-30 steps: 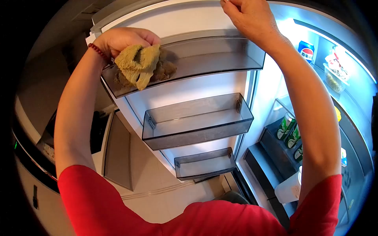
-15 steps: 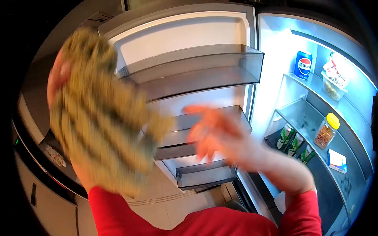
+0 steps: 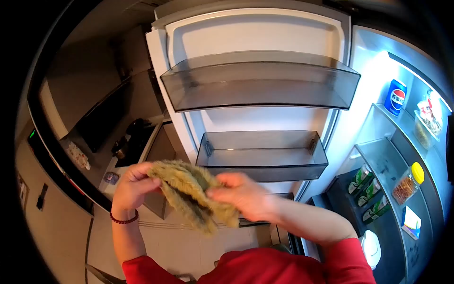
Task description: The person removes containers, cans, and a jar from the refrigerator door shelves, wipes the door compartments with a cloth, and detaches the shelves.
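Observation:
A yellow-green cloth is held between both hands in front of the open fridge door. My left hand pinches its left end, a red bead bracelet on the wrist. My right hand grips the cloth's right side, slightly blurred. Behind and above the hands are the door's smoky clear upper bin and middle bin. The lowest bin is mostly hidden behind my right hand and arm.
At the right, the lit fridge holds a blue can, a yellow-lidded jar, a small box, green cans and a white container. A stove area is at the left.
The cloth has come out of the upper door bin, swung left while spread out, and is now lower and bunched. My right hand has come down from the door's top and taken hold of it.

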Available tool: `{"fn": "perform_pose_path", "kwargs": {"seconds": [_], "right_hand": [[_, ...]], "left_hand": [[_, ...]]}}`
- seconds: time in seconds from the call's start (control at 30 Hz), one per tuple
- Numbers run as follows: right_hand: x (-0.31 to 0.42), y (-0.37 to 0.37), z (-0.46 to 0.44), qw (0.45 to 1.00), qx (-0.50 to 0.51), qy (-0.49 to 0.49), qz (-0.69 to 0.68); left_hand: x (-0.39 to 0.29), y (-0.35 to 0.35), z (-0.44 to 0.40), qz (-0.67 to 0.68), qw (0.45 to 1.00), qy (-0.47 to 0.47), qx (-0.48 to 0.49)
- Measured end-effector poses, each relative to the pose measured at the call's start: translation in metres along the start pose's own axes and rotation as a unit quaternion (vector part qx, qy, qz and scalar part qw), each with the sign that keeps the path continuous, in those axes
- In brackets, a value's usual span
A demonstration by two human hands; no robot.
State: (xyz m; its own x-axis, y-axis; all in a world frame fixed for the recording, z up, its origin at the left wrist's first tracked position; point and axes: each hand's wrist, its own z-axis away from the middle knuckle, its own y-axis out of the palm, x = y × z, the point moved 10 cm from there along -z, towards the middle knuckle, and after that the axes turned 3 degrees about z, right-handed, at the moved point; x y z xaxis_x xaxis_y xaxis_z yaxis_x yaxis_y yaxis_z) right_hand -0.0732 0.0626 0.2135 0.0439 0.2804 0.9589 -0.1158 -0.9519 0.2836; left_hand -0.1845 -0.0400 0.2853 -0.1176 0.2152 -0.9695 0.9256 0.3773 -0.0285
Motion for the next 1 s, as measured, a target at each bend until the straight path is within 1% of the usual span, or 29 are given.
{"fn": "perform_pose_path", "kwargs": {"seconds": [0.03, 0.1, 0.13, 0.17, 0.2, 0.27, 0.3, 0.33, 0.37, 0.4, 0.43, 0.47, 0.5, 0.53, 0.57, 0.6, 0.63, 0.67, 0.7, 0.73, 0.77, 0.8, 0.83, 0.9, 0.93, 0.97, 1.0], "right_hand": [[0.014, -0.014, 0.005, 0.998, -0.045, -0.015, -0.038], [0.04, -0.027, 0.011, 0.995, -0.037, -0.047, -0.081], [0.057, -0.038, 0.016, 0.992, -0.058, -0.084, -0.071], [0.07, -0.046, 0.022, 0.987, -0.08, -0.122, -0.06], [0.073, -0.044, 0.026, 0.988, -0.079, -0.117, -0.06], [0.111, -0.057, 0.051, 0.942, -0.168, -0.29, -0.014], [0.106, -0.067, 0.049, 0.943, -0.166, -0.288, -0.012], [0.115, -0.08, 0.056, 0.892, -0.226, -0.357, 0.159], [0.123, -0.081, 0.068, 0.805, -0.277, -0.412, 0.324], [0.135, -0.074, 0.078, 0.734, -0.302, -0.445, 0.415], [0.138, -0.08, 0.078, 0.733, -0.304, -0.442, 0.419], [0.14, -0.088, 0.079, 0.694, -0.337, -0.424, 0.474], [0.143, -0.095, 0.08, 0.652, -0.367, -0.404, 0.527], [0.146, -0.103, 0.083, 0.653, -0.374, -0.411, 0.515], [0.149, -0.107, 0.083, 0.653, -0.375, -0.407, 0.517], [0.154, -0.104, 0.089, 0.6, -0.392, -0.42, 0.556], [0.158, -0.099, 0.094, 0.546, -0.406, -0.432, 0.592], [0.159, -0.091, 0.091, 0.51, -0.39, -0.433, 0.633], [0.158, -0.096, 0.094, 0.512, -0.391, -0.429, 0.633], [0.145, -0.114, 0.075, 0.568, -0.339, -0.308, 0.683], [0.125, -0.131, 0.06, 0.612, -0.28, -0.181, 0.717], [0.118, -0.14, 0.056, 0.648, -0.272, -0.09, 0.706], [0.119, -0.139, 0.056, 0.65, -0.274, -0.086, 0.704], [0.118, -0.132, 0.05, 0.672, -0.23, -0.104, 0.696], [0.121, -0.129, 0.046, 0.676, -0.229, -0.1, 0.693], [0.108, -0.125, 0.032, 0.748, -0.152, -0.047, 0.645], [0.092, -0.119, 0.021, 0.807, -0.074, 0.006, 0.586]], "left_hand": [[0.0, 0.0, 0.004, 0.001, 1.0, -0.003, -0.006], [-0.009, -0.001, 0.006, 0.135, 0.988, 0.043, -0.054], [-0.013, 0.004, 0.003, 0.143, 0.986, 0.065, -0.06], [-0.011, 0.009, -0.003, 0.146, 0.985, 0.063, -0.065], [-0.012, 0.014, -0.011, 0.168, 0.98, 0.079, -0.064], [-0.009, 0.026, -0.028, 0.191, 0.975, 0.096, -0.066], [-0.003, 0.035, -0.039, 0.234, 0.967, 0.08, -0.055], [0.004, 0.044, -0.05, 0.277, 0.958, 0.064, -0.043], [0.011, 0.052, -0.06, 0.305, 0.951, 0.05, -0.019], [0.017, 0.056, -0.07, 0.306, 0.95, 0.055, -0.01], [0.022, 0.062, -0.08, 0.308, 0.95, 0.057, -0.001], [0.026, 0.067, -0.089, 0.313, 0.948, 0.055, 0.001], [0.022, 0.065, -0.097, 0.29, 0.953, 0.09, -0.018], [0.019, 0.063, -0.103, 0.265, 0.955, 0.124, -0.039], [0.022, 0.067, -0.11, 0.269, 0.955, 0.121, -0.038], [0.015, 0.066, -0.114, 0.18, 0.966, 0.173, -0.067], [0.008, 0.064, -0.115, 0.088, 0.967, 0.221, -0.094], [-0.002, 0.063, -0.111, -0.136, 0.941, 0.279, -0.132], [-0.003, 0.065, -0.11, -0.135, 0.943, 0.275, -0.13], [-0.022, 0.078, -0.099, -0.279, 0.889, 0.335, -0.141], [-0.038, 0.097, -0.087, -0.415, 0.81, 0.387, -0.146], [-0.04, 0.099, -0.084, -0.39, 0.84, 0.347, -0.148], [-0.04, 0.099, -0.085, -0.39, 0.842, 0.345, -0.144], [-0.031, 0.127, -0.088, -0.393, 0.842, 0.368, 0.03], [-0.014, 0.141, -0.098, -0.413, 0.849, 0.3, 0.133], [-0.008, 0.141, -0.106, -0.413, 0.851, 0.295, 0.136], [0.026, 0.15, -0.115, -0.402, 0.861, 0.201, 0.237]]}}
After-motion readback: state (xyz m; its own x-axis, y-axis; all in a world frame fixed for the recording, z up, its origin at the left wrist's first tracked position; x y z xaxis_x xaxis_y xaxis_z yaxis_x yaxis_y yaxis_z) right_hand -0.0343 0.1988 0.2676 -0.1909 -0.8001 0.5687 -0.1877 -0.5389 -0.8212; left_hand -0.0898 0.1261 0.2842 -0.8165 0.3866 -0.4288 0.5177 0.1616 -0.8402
